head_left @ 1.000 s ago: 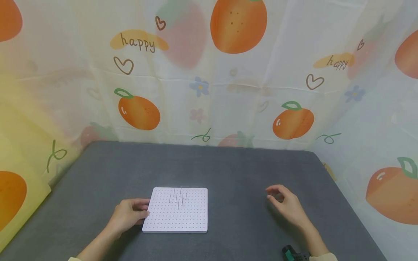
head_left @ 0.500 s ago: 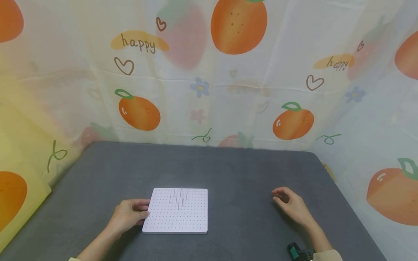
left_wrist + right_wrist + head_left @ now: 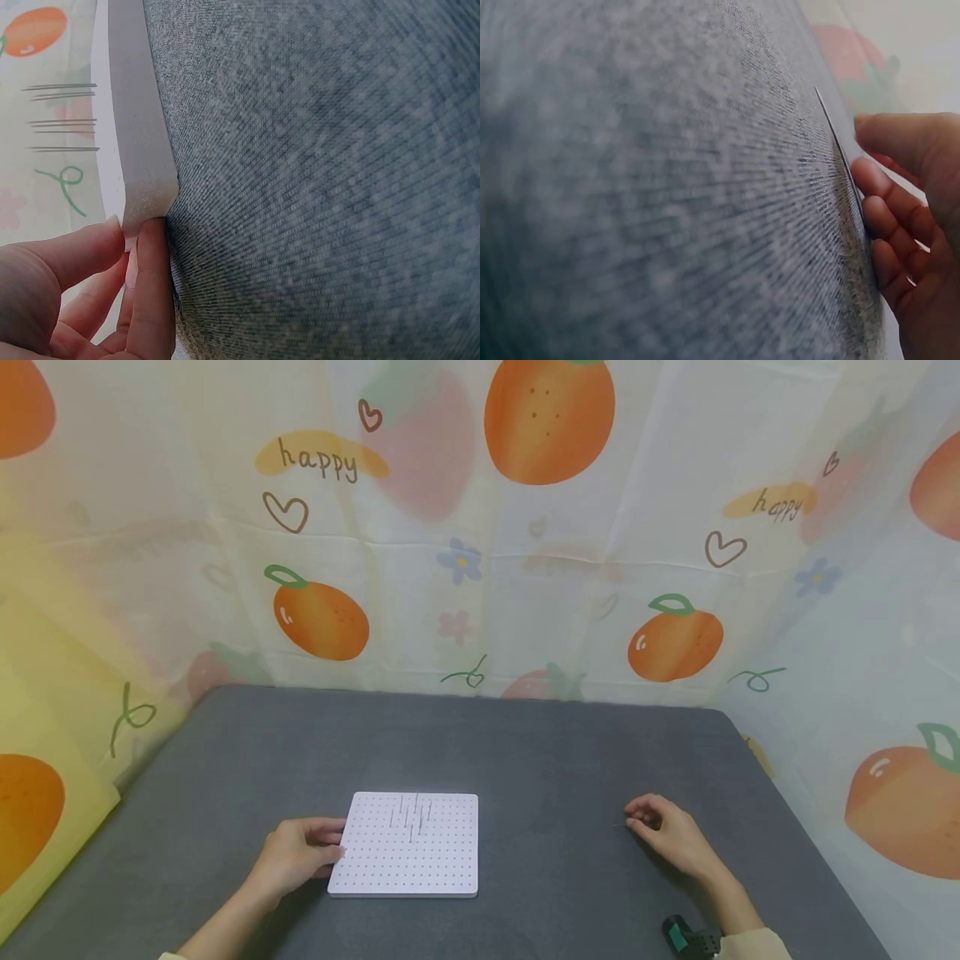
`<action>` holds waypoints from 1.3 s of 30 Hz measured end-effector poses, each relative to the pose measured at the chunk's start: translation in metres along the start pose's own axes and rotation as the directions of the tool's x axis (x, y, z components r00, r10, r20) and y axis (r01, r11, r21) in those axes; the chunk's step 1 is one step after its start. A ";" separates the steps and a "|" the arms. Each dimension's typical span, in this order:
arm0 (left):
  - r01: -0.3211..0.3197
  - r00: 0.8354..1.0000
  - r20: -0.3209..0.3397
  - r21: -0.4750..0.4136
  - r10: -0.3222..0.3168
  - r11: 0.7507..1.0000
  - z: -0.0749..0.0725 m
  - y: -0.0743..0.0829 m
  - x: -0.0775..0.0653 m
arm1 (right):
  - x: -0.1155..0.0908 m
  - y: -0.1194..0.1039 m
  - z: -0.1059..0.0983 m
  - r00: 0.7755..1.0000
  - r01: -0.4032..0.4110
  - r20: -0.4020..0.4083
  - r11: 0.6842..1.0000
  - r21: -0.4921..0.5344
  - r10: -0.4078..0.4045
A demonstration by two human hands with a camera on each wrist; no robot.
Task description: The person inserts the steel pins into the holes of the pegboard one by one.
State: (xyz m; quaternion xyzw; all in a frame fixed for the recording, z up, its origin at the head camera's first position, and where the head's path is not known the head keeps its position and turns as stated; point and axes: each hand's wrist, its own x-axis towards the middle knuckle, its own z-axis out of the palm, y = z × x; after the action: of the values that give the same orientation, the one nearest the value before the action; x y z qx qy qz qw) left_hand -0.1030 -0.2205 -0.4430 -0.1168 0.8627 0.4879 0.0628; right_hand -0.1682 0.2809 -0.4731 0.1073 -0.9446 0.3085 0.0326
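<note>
A white pegboard (image 3: 405,864) with rows of small holes lies left of the table's middle, several thin metal pins (image 3: 411,833) standing in its far half. My left hand (image 3: 288,853) grips the board's left edge; the left wrist view has the thumb (image 3: 90,246) at its top face and fingers against the side. Right of the board, my right hand (image 3: 667,835) is down at the table with loosely curled fingers. In the right wrist view a thin metal pin (image 3: 838,142) lies along the cloth, right at the fingertips, with the thumb (image 3: 892,139) apart from it.
The table has a dark grey cloth (image 3: 525,752). A fruit-printed curtain (image 3: 525,610) hangs behind and along both sides. A black and green device (image 3: 684,937) sits by the right wrist.
My right hand has shifted right and slightly toward me, its thumb and fingertips drawing closer together at the loose pin. The left hand and the pegboard stay in place.
</note>
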 end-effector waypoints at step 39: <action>-0.006 1.000 -0.005 0.022 0.006 1.000 0.000 0.000 0.001 | 0.003 -0.002 -0.001 0.995 0.103 0.021 0.984 -0.146 -0.101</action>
State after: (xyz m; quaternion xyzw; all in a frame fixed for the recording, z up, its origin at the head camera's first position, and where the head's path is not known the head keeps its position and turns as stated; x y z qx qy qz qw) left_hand -0.1035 -0.2204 -0.4434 -0.1149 0.8685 0.4784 0.0603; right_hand -0.1708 0.2796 -0.4704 0.1548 -0.9582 0.2352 0.0499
